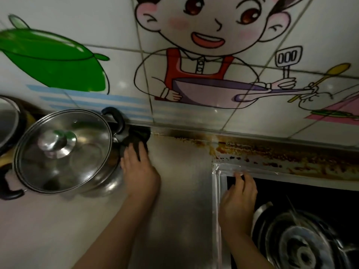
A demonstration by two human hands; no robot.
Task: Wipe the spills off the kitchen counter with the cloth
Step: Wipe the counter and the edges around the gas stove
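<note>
Your cloth (136, 141) is black, dark against the dull grey steel of the table (174, 191). The spills (272, 155) along the table's back edge are rust-brown and orange, in speckles and streaks with a few black dots. On your left the pot (110, 183) is shiny silver, with a clear glass lid (64, 150) rimmed in silver and black handles (116, 117). On your right the stove (320, 193) is black, edged with silver foil (215, 200), and its burner (299, 247) is silver-grey. The tiles (120, 12) are white with a black-outlined cartoon: a bright green pan (52, 61), pale blue stripes (93, 101), a red apron (172, 70), a purple wok (209, 92), a yellow spoon (328, 74) and a pink patch (338, 111).
</note>
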